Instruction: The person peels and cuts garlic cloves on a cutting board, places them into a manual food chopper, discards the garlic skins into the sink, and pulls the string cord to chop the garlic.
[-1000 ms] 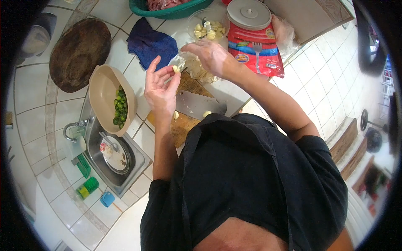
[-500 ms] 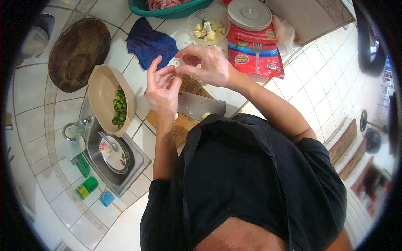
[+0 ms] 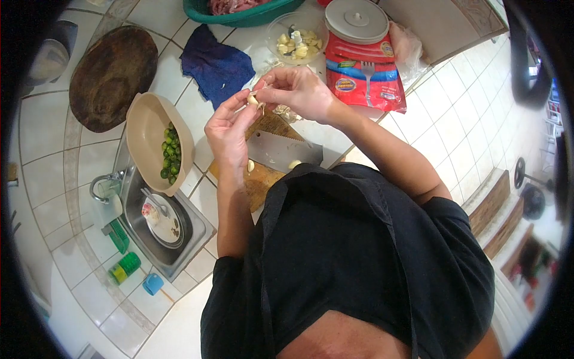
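Garlic clove point(image 3: 253, 101), pinched by fingertips of left hand point(image 3: 227, 136) and right hand point(image 3: 306, 96), up near the cutting board point(image 3: 258, 190)! Light, probably firm, maybe slick where bare; best held by its plump sides.

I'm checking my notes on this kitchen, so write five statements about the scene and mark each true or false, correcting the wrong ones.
1. The left hand and the right hand meet at a pale clove. True.
2. The serrated blade lies on the blue cloth. False: it lies at least partly on the wooden board.
3. Green vegetables lie in the beige dish. True.
4. The plate stands on the tiles outside the sink. False: it is inside the sink.
5. The teal bowl is full of peeled cloves. False: it holds pink, meat-like pieces.
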`<state>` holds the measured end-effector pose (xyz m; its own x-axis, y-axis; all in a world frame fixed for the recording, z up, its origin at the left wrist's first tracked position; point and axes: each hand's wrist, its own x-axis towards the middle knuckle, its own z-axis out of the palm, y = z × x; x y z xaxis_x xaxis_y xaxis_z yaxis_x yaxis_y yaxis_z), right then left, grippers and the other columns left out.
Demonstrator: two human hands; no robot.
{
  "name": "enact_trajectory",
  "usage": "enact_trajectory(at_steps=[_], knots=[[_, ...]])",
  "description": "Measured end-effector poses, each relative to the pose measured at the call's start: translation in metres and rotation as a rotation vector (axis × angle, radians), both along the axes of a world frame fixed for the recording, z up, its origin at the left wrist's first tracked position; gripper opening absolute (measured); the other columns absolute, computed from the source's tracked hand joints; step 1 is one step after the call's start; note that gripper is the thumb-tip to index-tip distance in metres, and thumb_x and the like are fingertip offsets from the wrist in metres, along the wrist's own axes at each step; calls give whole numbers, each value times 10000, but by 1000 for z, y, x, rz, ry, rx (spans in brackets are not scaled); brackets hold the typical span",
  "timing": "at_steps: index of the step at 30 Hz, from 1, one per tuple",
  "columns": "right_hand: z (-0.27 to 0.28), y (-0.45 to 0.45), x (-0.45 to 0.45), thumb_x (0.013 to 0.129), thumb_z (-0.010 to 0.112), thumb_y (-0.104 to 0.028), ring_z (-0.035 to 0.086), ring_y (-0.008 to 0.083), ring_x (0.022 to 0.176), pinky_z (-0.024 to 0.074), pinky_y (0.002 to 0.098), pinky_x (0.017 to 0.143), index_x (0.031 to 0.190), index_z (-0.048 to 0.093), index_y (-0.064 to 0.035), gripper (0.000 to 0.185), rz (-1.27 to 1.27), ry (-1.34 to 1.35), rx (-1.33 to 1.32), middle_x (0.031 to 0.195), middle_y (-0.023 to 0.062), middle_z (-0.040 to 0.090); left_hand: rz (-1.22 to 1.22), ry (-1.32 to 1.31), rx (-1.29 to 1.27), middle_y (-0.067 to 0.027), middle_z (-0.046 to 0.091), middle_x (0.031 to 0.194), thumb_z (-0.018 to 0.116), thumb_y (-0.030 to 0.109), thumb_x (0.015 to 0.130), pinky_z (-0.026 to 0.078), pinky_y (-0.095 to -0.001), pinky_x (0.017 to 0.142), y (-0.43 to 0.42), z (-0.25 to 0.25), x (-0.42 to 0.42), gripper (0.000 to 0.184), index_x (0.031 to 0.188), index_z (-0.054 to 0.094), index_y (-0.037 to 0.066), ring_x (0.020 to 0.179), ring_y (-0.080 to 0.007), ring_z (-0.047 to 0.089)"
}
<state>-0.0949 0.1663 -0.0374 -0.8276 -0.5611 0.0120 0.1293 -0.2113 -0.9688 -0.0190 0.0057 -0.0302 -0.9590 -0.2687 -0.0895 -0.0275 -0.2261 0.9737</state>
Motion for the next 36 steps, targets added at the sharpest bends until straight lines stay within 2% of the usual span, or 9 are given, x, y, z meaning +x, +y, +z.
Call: enact_trajectory(at_steps=[2, 6, 12, 15, 17, 24, 26, 30, 36], knots=[[6, 5, -1, 887, 684, -136, 655, 93, 768, 533, 238, 729, 998, 664, 29, 201, 45, -35, 103, 872, 60, 700, 9, -1, -38, -148, 669, 1072, 641, -59, 860, 555, -279, 835, 1, 2, 1, 295, 1153, 619, -74, 931, -173, 662], [-1, 2, 1, 856, 700, -108, 659, 97, 771, 532, 240, 722, 1013, 660, 19, 206, 3, 100, 73, 864, 65, 702, 52, 80, -246, -146, 692, 1058, 664, -69, 847, 553, -254, 827, 8, 0, 2, 287, 1133, 648, -73, 925, -164, 677], [5, 4, 6, 786, 715, -69, 626, 68, 724, 511, 242, 670, 938, 561, -2, 227, -128, 260, 266, 801, 67, 688, 69, 62, -389, -143, 703, 1024, 667, -77, 842, 539, -229, 823, 13, 5, 4, 240, 1082, 678, -71, 906, -138, 673], [2, 1, 6, 723, 722, -129, 681, 153, 692, 530, 292, 656, 866, 557, 6, 257, -166, 204, 198, 752, 126, 690, 70, 22, -428, -141, 703, 1022, 662, -81, 843, 538, -225, 816, 15, 7, 5, 238, 1080, 677, -78, 898, -134, 672], [2, 0, 7, 769, 731, -85, 578, 40, 668, 463, 220, 579, 883, 496, -20, 269, -175, 290, 262, 692, 32, 630, 56, 33, -410, -140, 704, 1020, 660, -83, 844, 538, -225, 814, 16, 8, 6, 234, 1077, 677, -80, 895, -133, 673], [0, 3, 8, 785, 721, -76, 567, 40, 672, 443, 222, 563, 926, 482, -21, 283, -144, 263, 334, 717, 24, 632, -12, 44, -295, -151, 691, 1047, 656, -90, 842, 538, -236, 838, 14, 7, 7, 283, 1125, 651, -80, 922, -148, 669], [-11, 0, 5, 741, 726, -84, 650, 116, 711, 510, 276, 638, 967, 525, 10, 316, -127, 98, 98, 734, 97, 658, -26, 33, -213, -155, 689, 1050, 660, -89, 840, 540, -240, 841, 8, 5, 7, 292, 1131, 647, -78, 919, -155, 672], [6, 5, 10, 825, 713, -98, 595, 68, 705, 451, 223, 603, 995, 474, -38, 299, -60, -6, 27, 746, 53, 660, -31, 24, -3, -160, 690, 1040, 673, -86, 833, 549, -252, 838, 1, 4, 8, 295, 1126, 650, -72, 906, -170, 680], [14, 8, 11, 812, 727, -108, 611, 77, 709, 464, 240, 583, 999, 460, -40, 333, -38, 105, 196, 772, 82, 682, 18, 65, -308, -152, 700, 1016, 664, -91, 836, 538, -241, 837, 9, 10, 13, 264, 1100, 661, -84, 915, -152, 674]])
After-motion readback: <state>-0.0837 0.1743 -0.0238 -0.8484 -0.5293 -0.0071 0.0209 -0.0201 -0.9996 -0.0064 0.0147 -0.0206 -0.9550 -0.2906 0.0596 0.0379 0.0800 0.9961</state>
